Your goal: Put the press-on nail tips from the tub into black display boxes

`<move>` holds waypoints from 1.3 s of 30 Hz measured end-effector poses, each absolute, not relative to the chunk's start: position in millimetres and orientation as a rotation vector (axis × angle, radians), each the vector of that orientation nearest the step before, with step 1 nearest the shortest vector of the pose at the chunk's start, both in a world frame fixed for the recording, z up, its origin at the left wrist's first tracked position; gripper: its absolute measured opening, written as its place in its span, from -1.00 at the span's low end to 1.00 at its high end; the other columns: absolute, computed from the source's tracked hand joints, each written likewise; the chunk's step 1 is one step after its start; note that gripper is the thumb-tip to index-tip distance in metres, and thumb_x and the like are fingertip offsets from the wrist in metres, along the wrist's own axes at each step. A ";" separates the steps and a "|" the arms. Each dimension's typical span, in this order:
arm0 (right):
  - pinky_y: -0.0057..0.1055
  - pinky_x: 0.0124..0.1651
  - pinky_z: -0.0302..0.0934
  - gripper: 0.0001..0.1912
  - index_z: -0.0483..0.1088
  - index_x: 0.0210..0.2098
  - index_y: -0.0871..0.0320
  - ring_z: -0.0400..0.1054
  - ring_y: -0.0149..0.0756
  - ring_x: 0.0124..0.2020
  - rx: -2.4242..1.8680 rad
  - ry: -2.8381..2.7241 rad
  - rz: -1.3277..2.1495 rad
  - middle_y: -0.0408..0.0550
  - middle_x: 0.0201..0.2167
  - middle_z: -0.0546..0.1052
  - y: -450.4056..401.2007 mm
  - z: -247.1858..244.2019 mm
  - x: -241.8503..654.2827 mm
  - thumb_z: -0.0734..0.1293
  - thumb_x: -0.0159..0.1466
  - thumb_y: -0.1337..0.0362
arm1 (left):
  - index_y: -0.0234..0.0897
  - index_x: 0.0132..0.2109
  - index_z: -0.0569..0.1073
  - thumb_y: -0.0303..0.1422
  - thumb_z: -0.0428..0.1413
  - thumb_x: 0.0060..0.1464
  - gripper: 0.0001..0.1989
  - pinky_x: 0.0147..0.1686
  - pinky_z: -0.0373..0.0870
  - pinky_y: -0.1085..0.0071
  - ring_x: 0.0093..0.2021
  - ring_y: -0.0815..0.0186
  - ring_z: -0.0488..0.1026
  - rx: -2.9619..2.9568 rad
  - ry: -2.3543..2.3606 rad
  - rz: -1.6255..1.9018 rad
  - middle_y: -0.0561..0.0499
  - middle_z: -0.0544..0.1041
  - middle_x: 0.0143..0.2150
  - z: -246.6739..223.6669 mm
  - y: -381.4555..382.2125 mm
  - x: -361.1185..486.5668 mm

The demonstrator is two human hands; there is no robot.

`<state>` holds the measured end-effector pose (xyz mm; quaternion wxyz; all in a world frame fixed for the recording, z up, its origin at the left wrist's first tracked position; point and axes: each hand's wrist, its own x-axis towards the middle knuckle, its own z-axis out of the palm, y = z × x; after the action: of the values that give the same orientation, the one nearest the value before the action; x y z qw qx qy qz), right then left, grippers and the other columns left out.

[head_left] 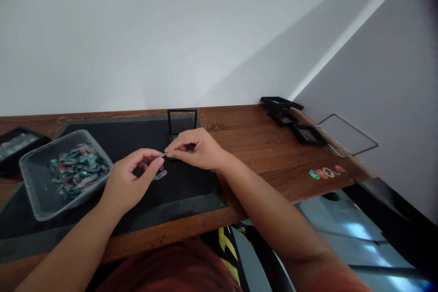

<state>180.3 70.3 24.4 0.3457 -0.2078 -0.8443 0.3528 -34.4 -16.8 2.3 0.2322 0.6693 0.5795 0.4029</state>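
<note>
Over a black mat (191, 187), my left hand (135, 173) and my right hand (195, 148) meet at the fingertips. Both pinch one small, thin, pale piece (163, 154); its exact kind is too small to make out. Just below my left fingers, a couple of clear, elongated pieces (160, 175) lie on the mat. Left of my left hand stands a clear plastic tub (37, 191) holding many small glossy teal, pink and clear pieces (80, 169). Behind my right hand a black-edged frame (182, 111) stands upright, its lower part hidden by the hand.
A black box with pale contents (18, 143) sits at the far left. Several black frames (308, 135) lie at the right back of the wooden table (246, 141). A thin wire frame (349, 136) leans at the right wall. Colourful stickers (328, 172) mark the table's right front edge.
</note>
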 end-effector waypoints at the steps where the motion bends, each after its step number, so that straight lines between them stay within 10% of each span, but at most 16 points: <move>1: -0.47 -0.31 0.19 -0.77 0.59 -0.20 0.18 0.28 -0.45 -0.44 -0.513 -2.181 0.933 -0.15 -0.43 0.51 68.7 22.5 177.6 0.41 0.35 0.13 | -0.19 -0.11 0.56 -0.07 0.16 0.26 -0.71 -0.23 0.50 0.37 -0.24 0.25 0.59 1.836 1.570 1.121 0.01 0.66 -0.23 2.6 -17.5 -34.2; 22: -0.52 -0.36 0.15 -0.87 0.56 -0.26 0.19 0.29 -0.50 -0.46 -0.403 -2.071 0.820 -0.18 -0.47 0.49 56.2 19.7 167.0 0.39 0.36 0.27 | -0.17 -0.20 0.46 -0.51 0.24 0.19 -0.86 -0.27 0.46 0.50 -0.32 0.43 0.54 2.275 1.425 1.531 0.12 0.61 -0.25 -1.2 -22.6 -28.7; 39: -0.54 -0.47 0.13 -0.72 0.60 -0.07 0.24 0.18 -0.57 -0.56 -0.471 -1.991 1.155 -0.22 -0.49 0.49 50.4 17.5 164.1 0.44 0.24 0.28 | -0.17 -0.19 0.47 -0.46 0.26 0.18 -0.88 -0.31 0.42 0.53 -0.38 0.46 0.48 2.288 1.604 1.565 0.14 0.59 -0.28 2.5 -24.4 -29.7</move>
<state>164.1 50.4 17.5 0.3859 -0.1850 -0.7818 0.4535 -29.7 -24.4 2.5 -0.0304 0.7141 0.5005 0.4885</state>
